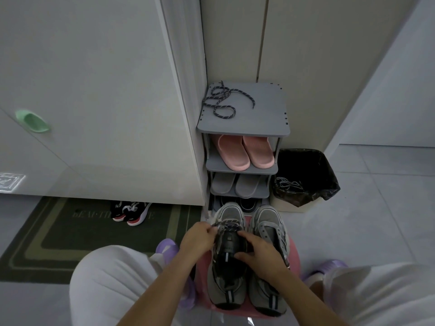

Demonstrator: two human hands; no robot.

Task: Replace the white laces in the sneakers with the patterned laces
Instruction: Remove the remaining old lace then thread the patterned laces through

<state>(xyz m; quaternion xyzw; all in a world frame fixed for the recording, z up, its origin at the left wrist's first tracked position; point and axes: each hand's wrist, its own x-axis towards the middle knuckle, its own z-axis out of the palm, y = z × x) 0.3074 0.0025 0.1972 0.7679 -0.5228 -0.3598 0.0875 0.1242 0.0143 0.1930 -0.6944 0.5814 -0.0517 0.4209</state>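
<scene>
Two grey sneakers sit side by side on the pink stool [294,254], long axes running near to far, toes pointing away toward the shoe rack [259,114]. The left hand [200,238] pinches the threaded lace [229,224] at the left sneaker [228,211], fingertips closed tight. The right hand [256,251] curls fingers and thumb around that shoe's dark tongue. The right sneaker [268,222] stands touching it. A spare patterned lace [220,100] lies coiled on top of the rack, and pale laces [288,185] sit in the bin [310,161] on the right.

Grey shoe rack [259,114] holds pink slippers [233,151] — black-lined bin [329,184] beside it.
</scene>
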